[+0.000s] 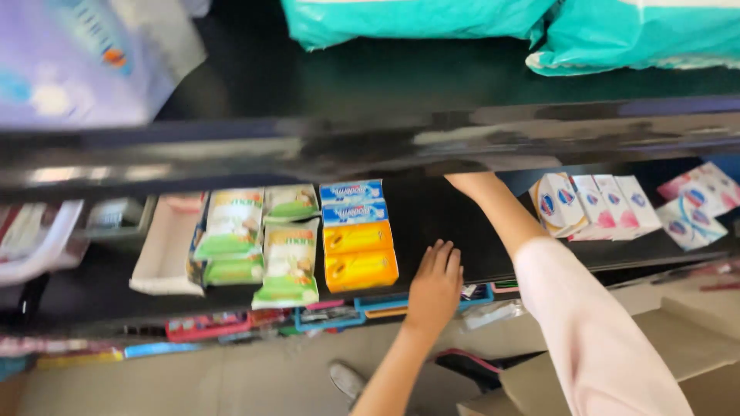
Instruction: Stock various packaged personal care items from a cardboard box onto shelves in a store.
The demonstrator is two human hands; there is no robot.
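Observation:
My left hand lies flat, palm down, on the front of a black shelf, holding nothing. It rests just right of two stacked orange-yellow boxes. My right forearm, in a pale pink sleeve, reaches deep into the same shelf. The hand itself is hidden behind the glossy edge of the upper shelf. Blue-and-white boxes sit behind the orange ones. Green-and-cream packs lie to their left.
White cartons with pink and blue marks stand right of my arm. A white tray sits at left. Teal bags and a purple pack lie on the top shelf. A cardboard box is at lower right.

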